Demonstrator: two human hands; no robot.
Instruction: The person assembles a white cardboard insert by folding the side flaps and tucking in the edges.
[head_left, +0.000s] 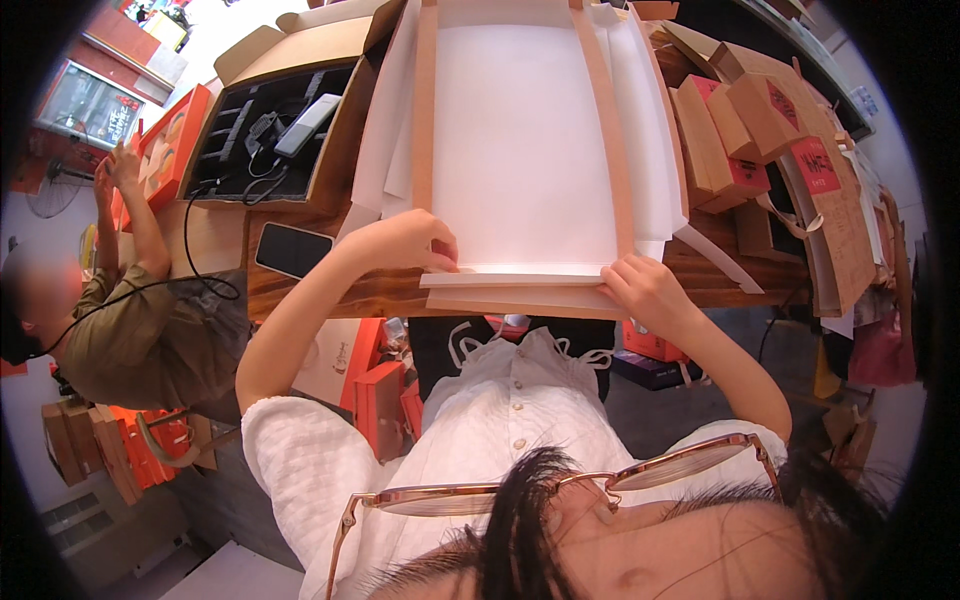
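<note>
A large white cardboard box (525,140), partly folded, lies on the wooden table in front of me. Brown strips run down its left and right sides, and its side walls lean outward. Along its near edge is a narrow folded flap (520,283). At the left end of that edge, my left hand (415,240) is closed, fingertips pinching the cardboard near the corner. My right hand (645,292) grips the right end of the flap, fingers on top; its thumb is mostly hidden. A loose pale strip (718,260) sticks out beyond the right corner.
A black phone (292,249) lies left of my left forearm. Behind it, an open carton (230,130) holds a white device and black cables. Brown boxes with red labels (735,130) pile up at right. Another person (135,290) works at far left beside an orange box (165,150).
</note>
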